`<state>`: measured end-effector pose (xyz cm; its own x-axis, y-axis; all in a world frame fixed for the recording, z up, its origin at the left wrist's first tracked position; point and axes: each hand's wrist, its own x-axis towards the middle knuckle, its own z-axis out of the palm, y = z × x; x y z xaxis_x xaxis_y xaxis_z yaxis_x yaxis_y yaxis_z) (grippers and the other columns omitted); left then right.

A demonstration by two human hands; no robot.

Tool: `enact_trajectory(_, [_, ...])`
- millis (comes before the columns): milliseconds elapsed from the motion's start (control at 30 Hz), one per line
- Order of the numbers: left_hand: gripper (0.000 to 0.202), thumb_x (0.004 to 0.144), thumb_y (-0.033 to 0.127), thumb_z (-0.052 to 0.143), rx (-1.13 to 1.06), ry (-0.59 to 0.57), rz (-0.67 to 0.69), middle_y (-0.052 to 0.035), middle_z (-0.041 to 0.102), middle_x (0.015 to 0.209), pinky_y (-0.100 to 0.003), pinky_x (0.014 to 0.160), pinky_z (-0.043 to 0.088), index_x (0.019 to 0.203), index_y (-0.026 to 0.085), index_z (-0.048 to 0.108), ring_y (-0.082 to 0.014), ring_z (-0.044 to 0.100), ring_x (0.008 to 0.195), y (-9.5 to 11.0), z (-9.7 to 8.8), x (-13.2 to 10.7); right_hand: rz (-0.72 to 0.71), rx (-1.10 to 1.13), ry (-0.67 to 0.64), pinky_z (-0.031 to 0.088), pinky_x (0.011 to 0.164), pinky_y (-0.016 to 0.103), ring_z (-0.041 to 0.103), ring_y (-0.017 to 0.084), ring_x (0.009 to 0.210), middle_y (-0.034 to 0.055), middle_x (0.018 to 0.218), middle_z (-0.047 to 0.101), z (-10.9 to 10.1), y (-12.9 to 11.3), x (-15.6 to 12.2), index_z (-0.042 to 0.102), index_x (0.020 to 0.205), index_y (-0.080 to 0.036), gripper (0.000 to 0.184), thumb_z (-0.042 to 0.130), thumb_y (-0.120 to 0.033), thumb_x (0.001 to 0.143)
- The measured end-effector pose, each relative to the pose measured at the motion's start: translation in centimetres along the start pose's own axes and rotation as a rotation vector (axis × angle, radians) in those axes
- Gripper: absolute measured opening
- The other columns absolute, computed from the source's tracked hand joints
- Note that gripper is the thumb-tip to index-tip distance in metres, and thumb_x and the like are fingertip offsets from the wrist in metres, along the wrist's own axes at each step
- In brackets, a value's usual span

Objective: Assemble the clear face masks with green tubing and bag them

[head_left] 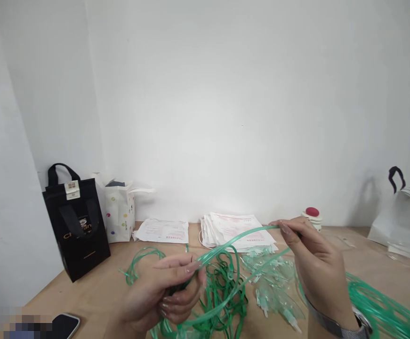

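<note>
A length of clear green plastic tubing [240,235] spans the gap between my two hands, above the table. My left hand [171,287] is closed around several strands of it, and loops hang below. Pinched between thumb and fingers, another part of the tubing is in my right hand [314,259], from which a strand curves back down to the left. Under the hands lies a tangle of darker green elastic straps [226,294]. Clear green plastic masks [275,282] with pale connectors are piled to the left of my right wrist.
More coiled green tubing [384,301] lies at the right. White printed packets [236,228] and another packet [164,230] rest along the wall. A black bag [79,230], a dotted white bag [120,212] and a phone [63,326] are leftward. A red-topped button [312,213] and clear bag [398,221] stand right.
</note>
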<state>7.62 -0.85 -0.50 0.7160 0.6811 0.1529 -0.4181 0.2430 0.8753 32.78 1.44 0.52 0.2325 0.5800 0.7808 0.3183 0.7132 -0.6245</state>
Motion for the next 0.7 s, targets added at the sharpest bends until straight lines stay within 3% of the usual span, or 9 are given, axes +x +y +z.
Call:
enact_trajectory(133, [0.027,0.088,0.031,0.041,0.001,0.137,0.063,0.0104,0.027,0.039,-0.014,0.031,0.012,0.075,0.013,0.057,-0.0023,0.011,0.032,0.2,0.3,0.5,0.138,0.075,0.072,0.038,0.065,0.030,0.050,0.016,0.076,0.0017,0.081,0.058,1.1,0.3,0.1,0.067,0.083,-0.025,0.011,0.061,-0.032,0.078])
enact_trajectory(300, [0.029,0.087,0.033,0.045,0.110,0.430,0.201,0.0091,0.037,0.040,-0.015,0.030,0.012,0.064,0.016,0.048,-0.0010,0.015,0.029,0.9,0.0,0.5,0.296,0.383,0.375,0.022,0.043,0.024,0.028,0.006,0.047,-0.0046,0.063,0.047,1.9,0.4,0.5,0.066,0.078,-0.020,0.017,0.069,-0.034,0.068])
enact_trajectory(367, [0.027,0.087,0.033,0.045,0.177,0.506,0.239,0.0100,0.036,0.040,-0.015,0.031,0.010,0.066,0.016,0.049,-0.0010,0.014,0.030,1.1,-0.4,0.4,0.308,0.423,0.399,0.019,0.042,0.023,0.024,0.005,0.045,-0.0060,0.059,0.043,1.5,0.8,0.8,0.065,0.075,-0.019,0.019,0.071,-0.034,0.066])
enact_trajectory(433, [0.024,0.087,0.033,0.046,0.228,0.556,0.285,0.0109,0.033,0.040,-0.016,0.032,0.009,0.070,0.016,0.051,-0.0015,0.012,0.032,1.2,-0.8,0.2,0.305,0.320,0.325,0.023,0.043,0.023,0.029,0.007,0.045,-0.0061,0.055,0.042,1.1,1.5,1.0,0.065,0.072,-0.019,0.019,0.069,-0.037,0.067])
enact_trajectory(500, [0.025,0.086,0.033,0.047,0.252,0.594,0.336,0.0109,0.030,0.041,-0.016,0.034,0.011,0.069,0.016,0.051,-0.0023,0.013,0.035,1.1,-1.1,0.2,0.279,0.114,0.187,0.035,0.052,0.027,0.044,0.012,0.054,-0.0029,0.055,0.049,0.9,2.1,1.1,0.065,0.068,-0.019,0.023,0.064,-0.042,0.071])
enact_trajectory(600, [0.026,0.085,0.033,0.049,0.245,0.628,0.356,0.0105,0.028,0.043,-0.016,0.037,0.013,0.067,0.015,0.052,-0.0030,0.014,0.038,0.8,-1.1,0.4,0.181,-0.131,-0.040,0.040,0.080,0.038,0.055,0.024,0.089,0.0058,0.083,0.065,1.9,1.8,0.7,0.067,0.077,-0.021,0.027,0.053,-0.044,0.079])
enact_trajectory(700, [0.026,0.084,0.034,0.050,0.251,0.597,0.304,0.0104,0.027,0.043,-0.016,0.037,0.011,0.069,0.013,0.056,-0.0031,0.014,0.039,0.4,-1.0,0.9,0.057,-0.135,-0.250,0.037,0.090,0.038,0.052,0.023,0.103,0.0066,0.106,0.062,3.9,0.0,-0.4,0.064,0.097,-0.023,0.026,0.047,-0.039,0.085])
